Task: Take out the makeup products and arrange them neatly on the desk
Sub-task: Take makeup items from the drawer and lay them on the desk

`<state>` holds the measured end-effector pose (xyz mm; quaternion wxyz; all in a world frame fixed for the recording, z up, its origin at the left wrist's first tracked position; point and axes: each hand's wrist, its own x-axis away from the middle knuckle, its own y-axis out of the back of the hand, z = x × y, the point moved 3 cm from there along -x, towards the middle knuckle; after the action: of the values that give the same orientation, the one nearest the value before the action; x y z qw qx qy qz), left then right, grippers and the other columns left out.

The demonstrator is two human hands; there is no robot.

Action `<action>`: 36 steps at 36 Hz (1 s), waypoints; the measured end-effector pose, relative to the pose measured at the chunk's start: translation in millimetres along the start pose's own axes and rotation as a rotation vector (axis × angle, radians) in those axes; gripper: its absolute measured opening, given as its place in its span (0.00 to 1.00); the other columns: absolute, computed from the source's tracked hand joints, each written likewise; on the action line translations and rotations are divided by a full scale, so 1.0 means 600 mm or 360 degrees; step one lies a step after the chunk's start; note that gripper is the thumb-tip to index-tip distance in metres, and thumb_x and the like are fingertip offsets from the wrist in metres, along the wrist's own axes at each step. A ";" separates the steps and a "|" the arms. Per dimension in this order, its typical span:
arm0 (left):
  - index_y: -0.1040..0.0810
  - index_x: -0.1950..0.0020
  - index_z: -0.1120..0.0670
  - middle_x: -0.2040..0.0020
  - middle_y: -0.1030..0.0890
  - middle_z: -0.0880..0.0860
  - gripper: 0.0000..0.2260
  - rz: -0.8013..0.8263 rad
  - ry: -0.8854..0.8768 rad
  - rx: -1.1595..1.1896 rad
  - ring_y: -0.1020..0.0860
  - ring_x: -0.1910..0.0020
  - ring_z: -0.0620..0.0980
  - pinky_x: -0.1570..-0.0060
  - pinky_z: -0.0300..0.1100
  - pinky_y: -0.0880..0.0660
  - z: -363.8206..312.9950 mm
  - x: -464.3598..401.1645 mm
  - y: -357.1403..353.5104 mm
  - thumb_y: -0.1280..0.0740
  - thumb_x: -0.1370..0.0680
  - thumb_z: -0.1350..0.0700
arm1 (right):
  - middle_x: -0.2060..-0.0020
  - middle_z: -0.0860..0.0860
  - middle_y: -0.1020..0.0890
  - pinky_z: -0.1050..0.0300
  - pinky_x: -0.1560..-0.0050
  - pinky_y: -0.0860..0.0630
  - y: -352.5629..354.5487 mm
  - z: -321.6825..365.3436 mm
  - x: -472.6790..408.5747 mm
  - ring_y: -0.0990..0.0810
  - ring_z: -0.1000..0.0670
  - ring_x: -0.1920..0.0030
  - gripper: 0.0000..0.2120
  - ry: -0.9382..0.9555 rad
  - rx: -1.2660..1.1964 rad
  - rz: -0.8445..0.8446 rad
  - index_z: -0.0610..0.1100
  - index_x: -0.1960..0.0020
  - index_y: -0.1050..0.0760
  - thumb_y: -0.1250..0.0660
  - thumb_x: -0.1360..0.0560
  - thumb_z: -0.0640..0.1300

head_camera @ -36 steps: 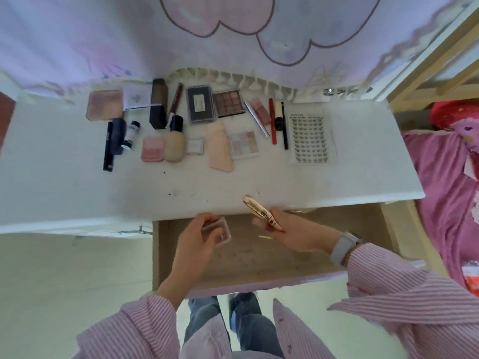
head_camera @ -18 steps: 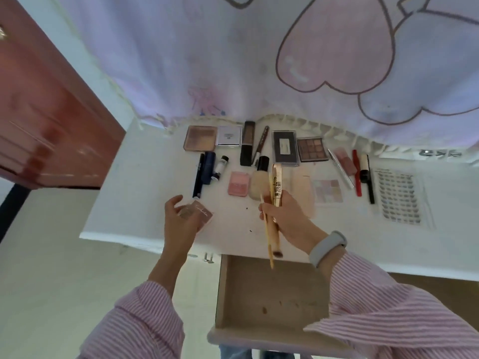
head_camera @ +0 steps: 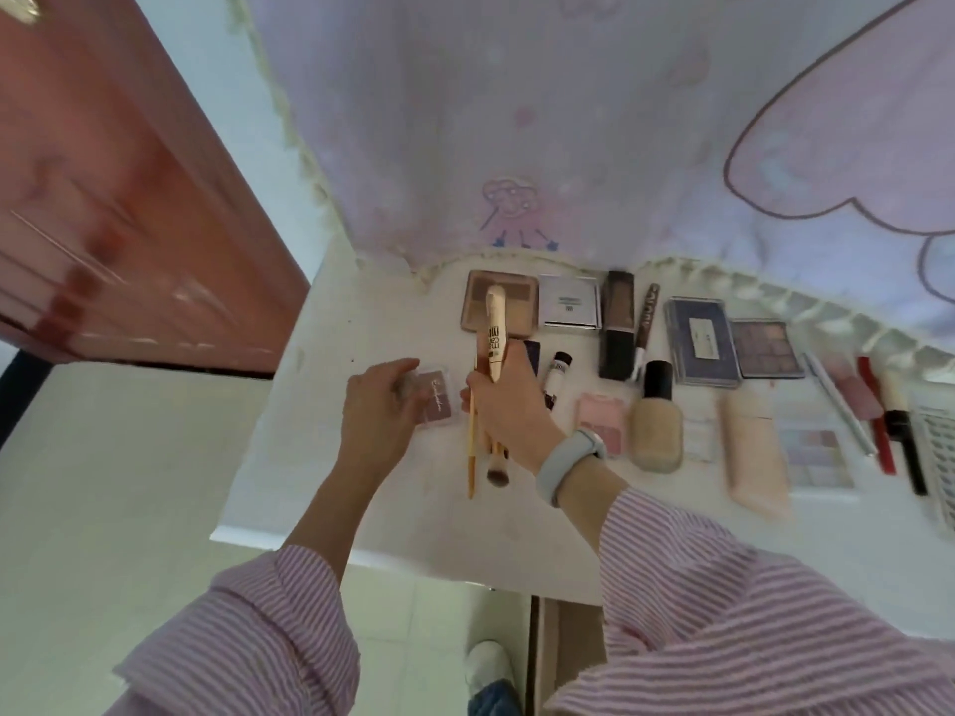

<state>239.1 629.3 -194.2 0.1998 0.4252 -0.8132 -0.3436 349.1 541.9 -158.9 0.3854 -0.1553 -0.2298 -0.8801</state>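
My left hand holds a small mauve compact low over the left part of the white desk. My right hand grips a gold mascara tube pointing away from me, together with a thin gold pencil and a small brush that hang toward me. Behind them lie rows of makeup: a tan palette, a silver compact, a dark box, a foundation bottle, a pink blush and a beige tube.
A lilac curtain hangs over the desk's back edge. A red-brown wooden door stands at the left. Further right lie eyeshadow palettes, red and black pens and a lash tray. The open drawer's edge shows below the desk.
The view swung left and closer. Both hands moved from the drawer up over the desk; my left hand carried the compact toward the left end, my right hand raised the mascara, pencil and brush.
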 end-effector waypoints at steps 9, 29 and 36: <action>0.43 0.26 0.54 0.26 0.39 0.56 0.27 0.0107 -0.0469 -0.0569 0.48 0.26 0.56 0.32 0.55 0.49 0.010 0.087 -0.040 0.56 0.20 0.40 | 0.51 0.46 0.26 0.57 0.53 0.29 -0.011 0.005 0.001 0.26 0.47 0.54 0.17 0.0257 0.0308 -0.0184 0.42 0.33 0.38 0.45 0.22 0.37; 0.39 0.29 0.49 0.26 0.37 0.55 0.33 0.0371 -0.0762 -0.0822 0.45 0.27 0.57 0.34 0.68 0.50 0.002 0.084 -0.046 0.53 0.27 0.30 | 0.36 0.44 0.37 0.57 0.40 0.31 0.001 -0.052 0.050 0.33 0.45 0.38 0.25 0.0634 0.0815 -0.0197 0.46 0.26 0.44 0.45 0.23 0.38; 0.41 0.28 0.47 0.27 0.36 0.53 0.33 0.0342 -0.0734 -0.0792 0.45 0.26 0.56 0.33 0.65 0.53 0.013 0.077 -0.037 0.47 0.28 0.32 | 0.34 0.41 0.39 0.55 0.41 0.27 -0.005 -0.069 0.063 0.29 0.42 0.40 0.26 0.0818 0.1017 -0.0144 0.41 0.28 0.41 0.41 0.26 0.36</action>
<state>220.9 585.1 -214.1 0.1434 0.1868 -0.7684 -0.5951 318.1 499.2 -177.8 0.4201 0.2073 -0.3943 -0.7906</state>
